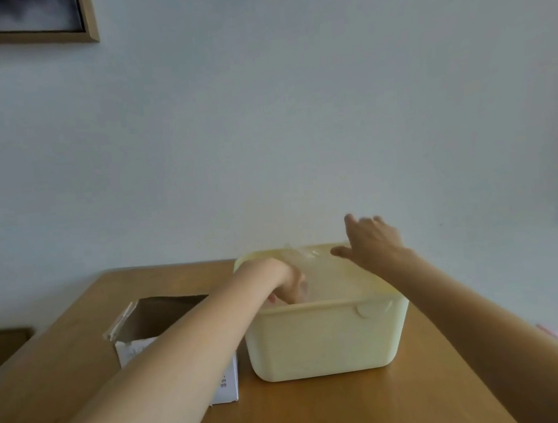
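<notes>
Forearms (144, 387) cut off below; left hand (286, 281) fingertips hidden inside tub (322, 341).

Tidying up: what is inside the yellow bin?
The left hand and clear plastic film show inside the yellow bin. Its front wall hides the bottom and what the fingers touch.

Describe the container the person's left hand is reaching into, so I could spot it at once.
Start at the wooden table against the pale wall, where two containers stand side by side. The one meant is the pale yellow plastic tub on the right, round-cornered, with the left hand dipping inside. Its neighbour, the open cardboard box, is white-sided and brown within.
</notes>
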The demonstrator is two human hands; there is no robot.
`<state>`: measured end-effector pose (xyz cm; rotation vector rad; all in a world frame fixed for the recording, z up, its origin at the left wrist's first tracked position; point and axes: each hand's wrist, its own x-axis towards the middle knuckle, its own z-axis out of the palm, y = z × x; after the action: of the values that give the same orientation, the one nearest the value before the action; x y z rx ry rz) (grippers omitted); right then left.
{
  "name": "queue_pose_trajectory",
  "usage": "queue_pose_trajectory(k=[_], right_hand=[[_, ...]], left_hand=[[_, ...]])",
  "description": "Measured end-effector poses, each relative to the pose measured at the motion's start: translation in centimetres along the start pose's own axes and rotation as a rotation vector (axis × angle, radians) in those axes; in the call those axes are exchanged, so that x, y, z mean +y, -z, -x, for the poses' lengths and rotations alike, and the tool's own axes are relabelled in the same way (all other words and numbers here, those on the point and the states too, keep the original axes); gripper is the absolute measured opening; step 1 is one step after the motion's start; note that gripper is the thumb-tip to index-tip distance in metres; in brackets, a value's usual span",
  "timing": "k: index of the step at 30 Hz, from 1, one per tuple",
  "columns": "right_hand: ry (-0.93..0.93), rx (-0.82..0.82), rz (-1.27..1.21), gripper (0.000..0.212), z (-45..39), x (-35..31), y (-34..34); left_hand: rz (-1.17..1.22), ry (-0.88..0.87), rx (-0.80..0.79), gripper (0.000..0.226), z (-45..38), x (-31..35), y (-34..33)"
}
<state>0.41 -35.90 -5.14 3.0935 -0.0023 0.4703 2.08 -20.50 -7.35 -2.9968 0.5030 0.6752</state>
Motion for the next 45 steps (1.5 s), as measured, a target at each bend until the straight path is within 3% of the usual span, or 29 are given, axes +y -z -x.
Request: queue_pose_trajectory(k=[2, 3, 6, 7, 11, 15, 23, 26, 29, 32, 34, 37, 40, 43, 45], right_hand=[[0.106, 0.132, 0.063, 0.039, 0.4, -0.8, 1.5], [0.161, 0.086, 0.014, 0.037, 0.6, -1.4, 2.1], [0.203, -0.503, -0.085, 0.055, 1.2, -3.6, 1.5], [0.17, -0.629, -0.04, 0.057, 1.2, -4.0, 0.7], [-0.002, -0.751, -0.031, 0.046, 0.6, -3.7, -1.6], [-0.014, -0.782, 0.014, 0.049, 0.0, -3.7, -2.2], [0.023, -0.663, -0.078, 0.074, 2.7, -4.3, 2.6], [0.091, -0.537, -0.187, 0.056, 3.8, -4.8, 4.3], [0.219, -0.37, -0.346, 0.034, 4.8, -6.3, 5.4], [0.309, -0.353, -0.382, 0.029, 6.6, -9.1, 5.6], [0.349, -0.373, -0.324, 0.033, 7.7, -10.9, 5.1], [0.403, -0.24, -0.078, 0.034, 9.2, -12.5, 4.1], [0.441, -0.095, 0.128, 0.03, 10.0, -12.7, 2.5], [0.428, -0.005, 0.163, 0.03, 9.8, -12.3, 1.2], [0.407, 0.007, 0.163, 0.027, 9.0, -11.9, 0.9]], left_hand=[[0.03, -0.015, 0.011, 0.038, 0.4, 0.0, 0.4], [0.031, -0.021, 0.017, 0.039, 0.5, 0.0, 0.5], [0.004, -0.008, 0.013, 0.047, 0.3, -0.2, 0.3], [-0.013, 0.014, 0.01, 0.051, 0.3, -0.3, 0.1], [-0.04, 0.051, -0.015, 0.047, 0.6, -0.5, -0.3], [-0.031, 0.038, 0.033, 0.042, 1.5, -0.1, -0.2], [0.167, -0.035, 0.386, 0.026, 8.6, -2.7, 0.8], [0.219, 0.008, 0.549, 0.021, 11.1, -3.8, -0.2], [0.255, 0.121, 0.464, 0.017, 12.9, -4.5, -1.6], [0.369, 0.185, 0.368, 0.015, 13.5, -4.3, -2.8], [0.42, 0.203, 0.33, 0.026, 13.4, -3.7, -3.5], [0.33, 0.208, 0.217, 0.043, 13.0, -3.5, -4.8], [0.185, 0.274, 0.302, 0.033, 12.3, -4.7, -5.1], [0.076, 0.296, 0.437, 0.034, 11.1, -6.7, -5.0], [0.079, 0.277, 0.442, 0.037, 10.3, -7.9, -4.9]])
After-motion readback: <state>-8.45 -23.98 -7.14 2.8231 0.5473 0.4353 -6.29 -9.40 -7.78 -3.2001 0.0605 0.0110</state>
